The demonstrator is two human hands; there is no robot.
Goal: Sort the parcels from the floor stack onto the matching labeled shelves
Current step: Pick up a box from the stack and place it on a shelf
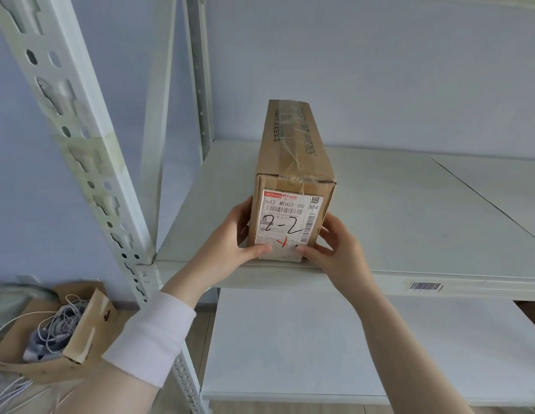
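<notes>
In the head view, one long cardboard parcel (293, 180) marked "2-2" stands lengthwise on the white shelf (409, 222), its labelled end at the front edge, so this placement looks nearly done; the floor stack is out of sight. The left hand (230, 243) and right hand (339, 249) clasp the parcel's near end from either side, thumbs pressed against the label.

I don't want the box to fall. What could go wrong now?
The long box has its near end right at the front edge of the shelf, so it might tip off if the left hand and right hand let go early. Thumbs cover the label's bottom edge.
</notes>
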